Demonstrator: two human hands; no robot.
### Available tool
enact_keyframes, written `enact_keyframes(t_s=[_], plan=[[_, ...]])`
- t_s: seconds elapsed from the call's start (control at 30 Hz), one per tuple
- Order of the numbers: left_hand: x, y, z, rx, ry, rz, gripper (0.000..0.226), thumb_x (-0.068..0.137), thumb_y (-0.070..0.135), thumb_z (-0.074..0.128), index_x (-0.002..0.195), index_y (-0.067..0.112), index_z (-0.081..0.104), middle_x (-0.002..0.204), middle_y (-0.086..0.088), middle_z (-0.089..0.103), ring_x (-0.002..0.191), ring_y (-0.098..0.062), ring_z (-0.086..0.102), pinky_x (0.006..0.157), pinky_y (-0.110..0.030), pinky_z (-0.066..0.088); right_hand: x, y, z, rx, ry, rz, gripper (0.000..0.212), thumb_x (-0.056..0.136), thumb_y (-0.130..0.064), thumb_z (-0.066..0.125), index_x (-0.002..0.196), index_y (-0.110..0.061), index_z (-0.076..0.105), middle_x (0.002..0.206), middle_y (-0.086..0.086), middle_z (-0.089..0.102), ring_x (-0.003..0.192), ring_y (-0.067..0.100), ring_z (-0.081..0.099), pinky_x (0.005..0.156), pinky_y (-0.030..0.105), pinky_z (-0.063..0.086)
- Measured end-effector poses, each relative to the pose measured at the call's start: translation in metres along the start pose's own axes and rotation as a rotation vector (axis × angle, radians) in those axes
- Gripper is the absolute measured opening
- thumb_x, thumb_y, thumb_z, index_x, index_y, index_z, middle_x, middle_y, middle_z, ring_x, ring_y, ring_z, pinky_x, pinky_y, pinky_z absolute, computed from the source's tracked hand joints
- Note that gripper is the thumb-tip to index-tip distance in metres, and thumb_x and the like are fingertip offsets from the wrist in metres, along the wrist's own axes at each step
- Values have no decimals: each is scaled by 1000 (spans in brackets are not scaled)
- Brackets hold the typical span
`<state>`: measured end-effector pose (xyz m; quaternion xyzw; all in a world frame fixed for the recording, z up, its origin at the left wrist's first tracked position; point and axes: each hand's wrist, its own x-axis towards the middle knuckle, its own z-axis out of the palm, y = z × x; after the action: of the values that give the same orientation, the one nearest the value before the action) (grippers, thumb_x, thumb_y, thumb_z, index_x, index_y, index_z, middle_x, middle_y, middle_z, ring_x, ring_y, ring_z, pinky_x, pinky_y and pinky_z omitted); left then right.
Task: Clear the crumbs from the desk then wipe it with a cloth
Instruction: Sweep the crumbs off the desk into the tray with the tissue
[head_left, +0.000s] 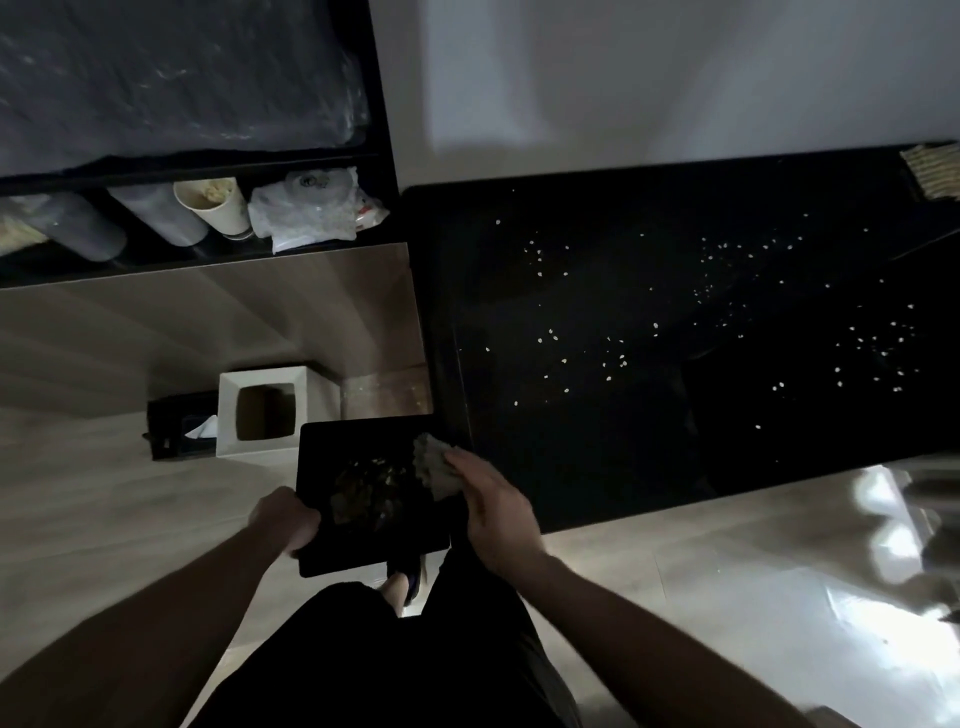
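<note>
- While crumbs (618, 358) lie scattered over the black desk (649, 457), the left hand (284, 519) grips a dark tray (363, 467) (debris on it) beside the desk's edge.
- Right hand (493, 512): fingers closed on a cloth (434, 465) over the tray.

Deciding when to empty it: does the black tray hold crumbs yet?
Yes: pale crumbs lie piled on the black rectangular tray.

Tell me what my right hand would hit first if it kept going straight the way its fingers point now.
Probably the black tray. The right hand holds a cloth at the tray's edge beside the desk, fingers pointing up-left across it. Past the tray lies the white bin, lower down; depth is unclear.
</note>
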<state>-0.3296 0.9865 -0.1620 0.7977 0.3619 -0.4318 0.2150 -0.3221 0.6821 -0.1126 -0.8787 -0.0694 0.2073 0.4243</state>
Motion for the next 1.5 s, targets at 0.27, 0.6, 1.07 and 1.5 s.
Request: enact_keyframes(t_s=[0.27, 0.6, 1.07, 1.5], plan=[[11, 6, 0, 4, 52, -47, 23, 82, 17, 59, 96, 0, 67, 91, -19, 72, 84, -36, 72, 70, -38, 59, 56, 75, -131, -20, 458, 245, 55, 105, -14, 49, 154, -38, 44, 156, -6, 51, 142, 18, 51, 116, 41, 45], [24, 12, -1, 30, 48, -37, 22, 83, 18, 57, 94, 2, 67, 90, -18, 73, 82, -35, 72, 63, -32, 56, 81, 90, -73, -314, 272, 317, 61, 104, -13, 46, 161, -30, 34, 175, -3, 6, 162, 28, 4, 128, 59, 7], [20, 10, -10, 63, 43, 94, 31, 91, 25, 59, 100, -4, 66, 100, -21, 72, 94, -36, 70, 66, -31, 48, 18, -29, 63, 85, -31, 128, 57, 106, -10, 43, 156, -36, 41, 164, -11, 39, 153, 6, 32, 123, 32, 34], [16, 26, -18, -27, 40, 32, 20, 85, 17, 58, 94, 1, 64, 93, -16, 69, 88, -34, 69, 69, -33, 54, 91, 35, -117, 74, 549, 227, 51, 108, -10, 46, 155, -30, 47, 160, -3, 47, 149, 14, 42, 121, 35, 38]])
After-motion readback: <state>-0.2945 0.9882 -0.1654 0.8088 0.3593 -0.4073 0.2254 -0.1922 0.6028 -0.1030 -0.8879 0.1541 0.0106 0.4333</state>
